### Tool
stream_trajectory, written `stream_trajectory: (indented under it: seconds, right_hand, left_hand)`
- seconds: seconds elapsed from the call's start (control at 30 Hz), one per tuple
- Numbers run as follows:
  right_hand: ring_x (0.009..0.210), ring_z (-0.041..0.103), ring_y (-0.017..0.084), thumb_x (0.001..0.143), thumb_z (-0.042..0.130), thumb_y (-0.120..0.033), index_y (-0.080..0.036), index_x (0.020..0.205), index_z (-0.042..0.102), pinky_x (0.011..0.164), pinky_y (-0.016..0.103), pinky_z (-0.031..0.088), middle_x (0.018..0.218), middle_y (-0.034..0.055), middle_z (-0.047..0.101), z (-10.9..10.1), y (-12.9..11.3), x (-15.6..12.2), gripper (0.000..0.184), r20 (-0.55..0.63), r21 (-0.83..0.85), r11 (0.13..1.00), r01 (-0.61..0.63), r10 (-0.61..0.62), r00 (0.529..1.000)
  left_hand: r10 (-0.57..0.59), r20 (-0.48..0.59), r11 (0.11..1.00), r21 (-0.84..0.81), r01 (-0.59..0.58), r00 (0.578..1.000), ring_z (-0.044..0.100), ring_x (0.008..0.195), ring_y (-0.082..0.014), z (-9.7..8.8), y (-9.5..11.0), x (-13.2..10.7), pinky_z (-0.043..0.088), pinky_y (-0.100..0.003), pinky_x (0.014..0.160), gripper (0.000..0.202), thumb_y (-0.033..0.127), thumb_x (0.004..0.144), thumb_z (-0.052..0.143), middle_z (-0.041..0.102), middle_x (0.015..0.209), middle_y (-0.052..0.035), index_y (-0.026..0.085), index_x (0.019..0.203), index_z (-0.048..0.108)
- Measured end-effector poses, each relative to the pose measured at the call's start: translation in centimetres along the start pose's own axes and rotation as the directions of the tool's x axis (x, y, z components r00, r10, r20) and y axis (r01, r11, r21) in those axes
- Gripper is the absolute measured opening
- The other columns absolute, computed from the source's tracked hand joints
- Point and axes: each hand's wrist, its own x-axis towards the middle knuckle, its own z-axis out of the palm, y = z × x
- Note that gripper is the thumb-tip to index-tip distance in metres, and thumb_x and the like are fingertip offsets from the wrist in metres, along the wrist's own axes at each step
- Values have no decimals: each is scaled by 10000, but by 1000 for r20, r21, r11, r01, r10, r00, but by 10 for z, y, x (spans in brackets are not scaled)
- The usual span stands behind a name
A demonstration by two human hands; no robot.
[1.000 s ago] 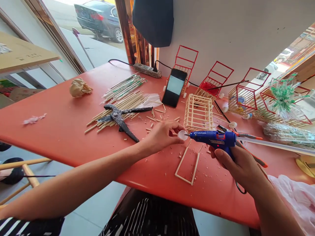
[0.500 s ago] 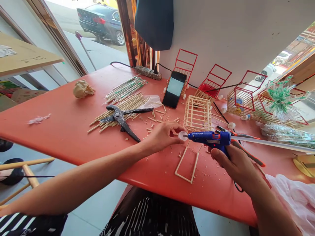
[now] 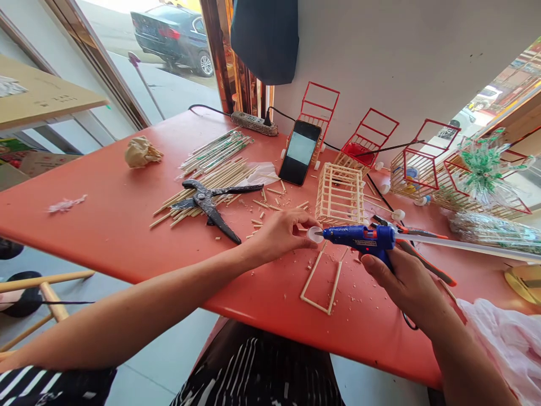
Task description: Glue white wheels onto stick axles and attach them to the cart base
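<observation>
1. Two hands, and barely anything has moved over the last second. The left hand (image 3: pixel 279 234) still pinches the small white round cap (image 3: pixel 314 234) between thumb and fingertips, just above the red surface (image 3: pixel 105 214).
2. The right hand (image 3: pixel 401 279) stays wrapped around the grip of the blue hot glue gun (image 3: pixel 363 239). The nozzle is still right up against the cap. I can't tell if the trigger is being squeezed.
3. The only real shift is that the gun and cap sit a touch lower and further left in the view than a second ago. Since the whole scene slid with them, I'd put that down to the head moving.
4. My read is that the glue contact is simply being held, with nothing pulled apart yet.
5. The clear glue stick (image 3: pixel 465 246) pokes out the back of the gun towards the right.
6. Right below the cap lies an open frame of wooden sticks (image 3: pixel 313 273), flat and untouched.
7. Just behind it stands a finished stick cage (image 3: pixel 340 194). Black shears (image 3: pixel 207 204) lie on loose sticks to the left, and a phone (image 3: pixel 299 152) is propped further back.
</observation>
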Motion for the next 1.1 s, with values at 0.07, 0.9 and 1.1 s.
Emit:
stream_trajectory:
  seconds: [0.07,0.9,1.1]
  right_hand:
    - [425,428,131,955,460,-699,-245,639,472,408,277,313,510,-25,494,0,0,0,554,4,-7,1000,0,0,1000]
    - [434,421,129,971,416,-713,-249,620,454,413,273,300,500,-28,467,-3,-5,0,583,2,-56,997,48,-48,999]
    - [416,396,122,968,432,-710,-253,618,434,410,276,280,488,-40,443,-4,-4,1,575,1,-62,997,48,-48,999]
  left_hand:
    - [-12,12,1000,23,12,1000,649,798,-149,0,1,0,458,-233,710,227,215,735,806,772,926,-12,184,959,783]
    - [-4,21,1000,27,3,1000,666,840,-159,0,1,-1,466,-237,710,244,222,733,794,784,947,-26,171,972,784]
    - [-19,24,1000,-1,19,1000,662,825,-151,-1,4,-1,463,-230,697,238,224,733,799,783,940,-24,166,962,782]
